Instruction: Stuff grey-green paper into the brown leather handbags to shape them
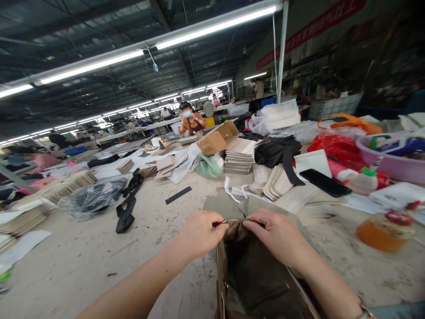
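A dark olive-brown bag (pixel 265 277) stands at the near edge of the worktable, its mouth facing me and the dark inside showing. My left hand (pixel 199 232) pinches the far rim of the bag between thumb and fingers. Close beside it, my right hand (pixel 280 235) pinches the same rim a little to the right. Grey-green material (pixel 214 204) lies just beyond the rim, partly behind my hands. A black strip (pixel 178 195) rests on the table ahead of my left hand. White straps (pixel 231 190) lie ahead of my right hand.
Stacked pale panels (pixel 239 156), a cardboard box (pixel 217 137) and black pieces (pixel 275 150) crowd the far side. To the right are a phone (pixel 325 182), a jar of orange stuff (pixel 383 232) and a purple basin (pixel 395 164). Across the table sits a co-worker (pixel 191 122).
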Demonstrator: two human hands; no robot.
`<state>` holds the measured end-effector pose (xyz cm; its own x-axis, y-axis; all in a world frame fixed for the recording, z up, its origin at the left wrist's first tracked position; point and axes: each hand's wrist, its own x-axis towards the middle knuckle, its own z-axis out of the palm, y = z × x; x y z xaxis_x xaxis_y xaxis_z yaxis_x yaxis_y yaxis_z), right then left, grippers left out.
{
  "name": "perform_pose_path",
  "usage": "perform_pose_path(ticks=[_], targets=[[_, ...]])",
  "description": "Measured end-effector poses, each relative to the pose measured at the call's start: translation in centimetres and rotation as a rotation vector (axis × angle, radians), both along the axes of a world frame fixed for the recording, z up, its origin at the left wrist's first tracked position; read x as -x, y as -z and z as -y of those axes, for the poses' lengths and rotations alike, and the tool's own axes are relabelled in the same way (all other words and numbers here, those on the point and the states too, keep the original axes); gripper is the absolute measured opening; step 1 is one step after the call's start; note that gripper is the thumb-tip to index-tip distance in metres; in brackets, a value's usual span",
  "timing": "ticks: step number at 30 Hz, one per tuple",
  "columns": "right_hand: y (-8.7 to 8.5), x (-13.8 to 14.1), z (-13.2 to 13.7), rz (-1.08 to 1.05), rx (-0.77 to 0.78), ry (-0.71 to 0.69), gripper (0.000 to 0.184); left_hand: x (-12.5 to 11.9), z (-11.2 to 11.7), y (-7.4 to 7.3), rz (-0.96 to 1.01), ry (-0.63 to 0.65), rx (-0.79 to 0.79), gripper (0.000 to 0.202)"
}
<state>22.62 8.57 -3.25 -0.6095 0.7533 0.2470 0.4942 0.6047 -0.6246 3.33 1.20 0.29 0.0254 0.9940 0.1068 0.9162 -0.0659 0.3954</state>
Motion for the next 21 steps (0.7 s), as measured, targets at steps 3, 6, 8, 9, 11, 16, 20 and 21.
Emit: perform_pose_path(ticks=[3,6,8,9,11,16,20,21], targets=[[-0.1,0.0,0.1,0.009,0.002,-0.008,0.025,0.1,-0.1,0.3,-0.026,0.037,-0.046,0.026],[-0.2,0.0,0.1,0.015,0.004,-0.004,0.025,0.1,-0.4,0.7,-0.024,0.048,-0.064,0.028],[-0.2,0.0,0.2,0.019,-0.001,-0.003,0.025,0.1,-0.4,0.8,-0.033,0.045,-0.093,0.029],[-0.2,0.1,0.2,0.022,-0.007,-0.001,0.025,0.1,-0.4,0.7,-0.041,0.044,-0.103,0.027],[-0.3,0.1,0.2,0.026,-0.022,0.003,0.025,0.1,-0.2,0.5,-0.062,0.032,-0.093,0.023],[-0.5,0.2,0.5,0.033,-0.03,0.008,0.024,-0.1,0.8,-0.1,-0.117,0.0,-0.058,0.012],[-0.6,0.2,0.8,0.045,-0.051,0.039,0.024,-0.2,1.1,0.1,-0.196,-0.033,-0.115,0.015],[-0.6,0.2,0.9,0.048,-0.057,0.043,0.023,-0.2,1.0,0.2,-0.223,-0.029,-0.13,0.016]])
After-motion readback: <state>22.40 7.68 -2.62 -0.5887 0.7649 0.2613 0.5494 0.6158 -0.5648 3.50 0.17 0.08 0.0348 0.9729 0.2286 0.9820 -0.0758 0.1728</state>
